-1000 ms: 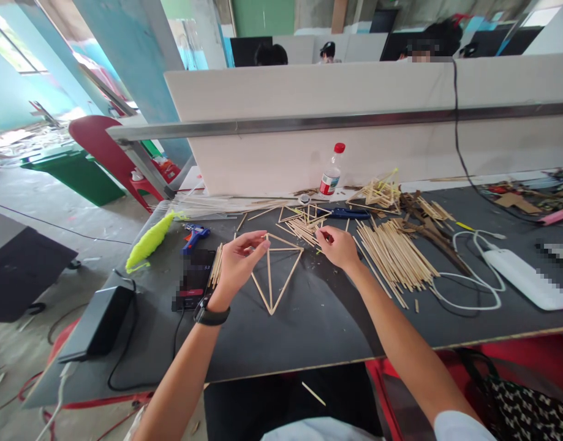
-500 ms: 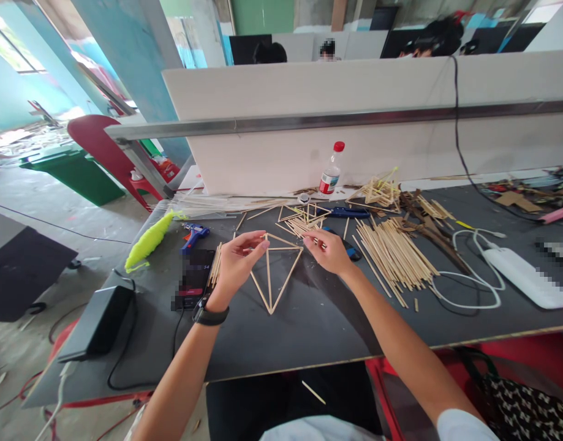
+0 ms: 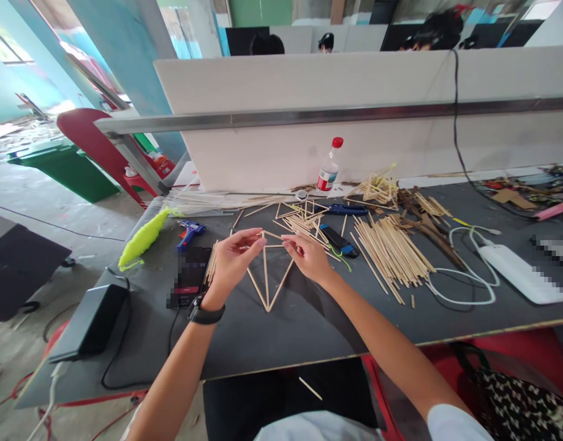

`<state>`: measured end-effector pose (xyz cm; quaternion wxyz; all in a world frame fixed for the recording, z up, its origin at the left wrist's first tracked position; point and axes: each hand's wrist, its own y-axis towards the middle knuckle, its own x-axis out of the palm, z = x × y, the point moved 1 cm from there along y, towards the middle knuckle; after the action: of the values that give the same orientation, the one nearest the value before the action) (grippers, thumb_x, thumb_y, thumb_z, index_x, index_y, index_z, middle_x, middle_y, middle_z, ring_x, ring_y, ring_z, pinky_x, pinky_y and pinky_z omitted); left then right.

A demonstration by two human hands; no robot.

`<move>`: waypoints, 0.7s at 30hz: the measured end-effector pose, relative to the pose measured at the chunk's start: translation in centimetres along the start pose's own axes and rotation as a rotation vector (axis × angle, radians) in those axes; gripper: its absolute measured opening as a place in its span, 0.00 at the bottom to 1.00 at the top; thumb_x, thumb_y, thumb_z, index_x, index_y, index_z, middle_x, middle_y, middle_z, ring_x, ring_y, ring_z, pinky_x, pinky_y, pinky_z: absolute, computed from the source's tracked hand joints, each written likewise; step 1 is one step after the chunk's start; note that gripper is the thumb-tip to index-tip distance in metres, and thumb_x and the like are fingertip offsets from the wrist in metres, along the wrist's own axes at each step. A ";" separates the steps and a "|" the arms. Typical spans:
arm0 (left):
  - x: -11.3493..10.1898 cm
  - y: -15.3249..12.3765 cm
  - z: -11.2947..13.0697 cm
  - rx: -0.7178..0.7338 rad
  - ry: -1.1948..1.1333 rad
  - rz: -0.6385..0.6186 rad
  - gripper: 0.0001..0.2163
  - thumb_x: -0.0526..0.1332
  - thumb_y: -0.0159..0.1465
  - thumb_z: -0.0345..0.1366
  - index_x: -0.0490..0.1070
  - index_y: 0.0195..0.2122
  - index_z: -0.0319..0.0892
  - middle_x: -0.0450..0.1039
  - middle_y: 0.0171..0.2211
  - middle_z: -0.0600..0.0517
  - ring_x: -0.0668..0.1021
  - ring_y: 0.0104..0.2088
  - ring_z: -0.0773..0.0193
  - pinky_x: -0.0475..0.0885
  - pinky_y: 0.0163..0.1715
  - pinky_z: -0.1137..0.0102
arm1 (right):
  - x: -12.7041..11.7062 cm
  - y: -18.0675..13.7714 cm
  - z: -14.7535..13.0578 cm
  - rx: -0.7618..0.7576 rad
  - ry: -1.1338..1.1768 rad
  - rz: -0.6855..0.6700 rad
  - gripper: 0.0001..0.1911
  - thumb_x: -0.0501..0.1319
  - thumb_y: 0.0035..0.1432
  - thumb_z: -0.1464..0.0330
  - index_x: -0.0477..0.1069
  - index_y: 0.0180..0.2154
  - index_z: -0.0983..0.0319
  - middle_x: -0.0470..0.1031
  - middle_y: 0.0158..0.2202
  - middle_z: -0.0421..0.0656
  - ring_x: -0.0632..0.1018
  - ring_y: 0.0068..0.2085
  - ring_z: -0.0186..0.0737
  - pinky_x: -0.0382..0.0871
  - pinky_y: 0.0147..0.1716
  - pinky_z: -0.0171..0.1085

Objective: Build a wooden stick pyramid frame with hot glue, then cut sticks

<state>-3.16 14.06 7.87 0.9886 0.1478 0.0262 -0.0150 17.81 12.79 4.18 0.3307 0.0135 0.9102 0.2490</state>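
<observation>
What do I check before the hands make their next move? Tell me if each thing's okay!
1. Left hand at the frame's upper left corner: ok.
2. Right hand at the frame's upper side: ok.
3. Frame's joints firmly stuck: cannot tell.
4. Glue gun clear of both hands: ok. Whether it's hot: cannot tell.
5. Bottle upright, cap on: ok.
6. No stray stick on the lap: not ok, one lies there.

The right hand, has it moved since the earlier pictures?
Yes. Against the standing bottle, the right hand has moved left, toward the stick frame.
</observation>
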 end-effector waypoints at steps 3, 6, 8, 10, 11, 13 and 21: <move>0.0 0.0 0.0 0.001 -0.011 0.002 0.19 0.74 0.54 0.46 0.82 0.43 0.41 0.82 0.32 0.48 0.80 0.27 0.65 0.76 0.28 0.73 | 0.2 0.2 0.1 0.001 0.000 0.013 0.20 0.52 0.72 0.53 0.76 0.51 0.55 0.78 0.38 0.43 0.72 0.29 0.36 0.67 0.35 0.37; 0.0 0.0 0.0 0.000 -0.021 -0.002 0.19 0.74 0.54 0.46 0.82 0.43 0.41 0.82 0.32 0.47 0.81 0.28 0.65 0.77 0.27 0.73 | 0.3 0.3 0.2 -0.003 0.002 0.024 0.20 0.52 0.72 0.54 0.77 0.50 0.56 0.79 0.39 0.43 0.72 0.30 0.37 0.67 0.35 0.37; 0.0 0.0 0.0 -0.010 -0.023 -0.007 0.20 0.74 0.53 0.47 0.82 0.43 0.41 0.82 0.32 0.47 0.81 0.28 0.64 0.77 0.27 0.73 | 0.3 0.3 0.2 -0.005 0.003 0.028 0.20 0.51 0.72 0.54 0.77 0.49 0.56 0.79 0.39 0.43 0.72 0.30 0.37 0.66 0.35 0.37; 0.1 0.0 0.1 -0.020 -0.028 -0.014 0.21 0.74 0.53 0.47 0.82 0.44 0.41 0.82 0.31 0.47 0.80 0.27 0.64 0.76 0.26 0.73 | 0.3 0.3 0.1 -0.003 0.004 0.027 0.20 0.51 0.72 0.54 0.77 0.49 0.57 0.78 0.39 0.43 0.71 0.29 0.36 0.66 0.35 0.37; 0.1 -0.1 0.1 -0.024 -0.032 -0.017 0.21 0.74 0.53 0.47 0.82 0.44 0.40 0.82 0.31 0.47 0.80 0.27 0.64 0.76 0.26 0.73 | 0.3 0.3 0.0 -0.001 0.005 0.026 0.20 0.51 0.72 0.54 0.77 0.49 0.57 0.78 0.39 0.43 0.71 0.29 0.36 0.66 0.35 0.37; 0.1 -0.1 0.2 -0.029 -0.042 -0.021 0.22 0.74 0.53 0.47 0.81 0.45 0.40 0.82 0.30 0.48 0.80 0.27 0.64 0.76 0.25 0.73 | 0.2 0.3 -0.1 -0.001 0.007 0.026 0.21 0.51 0.72 0.54 0.77 0.49 0.57 0.78 0.38 0.43 0.71 0.29 0.36 0.66 0.35 0.37; 0.2 -0.1 0.4 -0.047 -0.042 -0.025 0.23 0.74 0.53 0.46 0.81 0.46 0.39 0.82 0.30 0.48 0.80 0.27 0.65 0.75 0.25 0.74 | 0.4 0.3 0.0 -0.002 0.010 0.040 0.20 0.52 0.72 0.54 0.77 0.48 0.57 0.78 0.38 0.42 0.71 0.28 0.35 0.66 0.34 0.36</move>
<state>-2.96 13.80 8.22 0.9918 0.1236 0.0079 -0.0300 17.51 13.15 4.08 0.3210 0.0301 0.9112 0.2565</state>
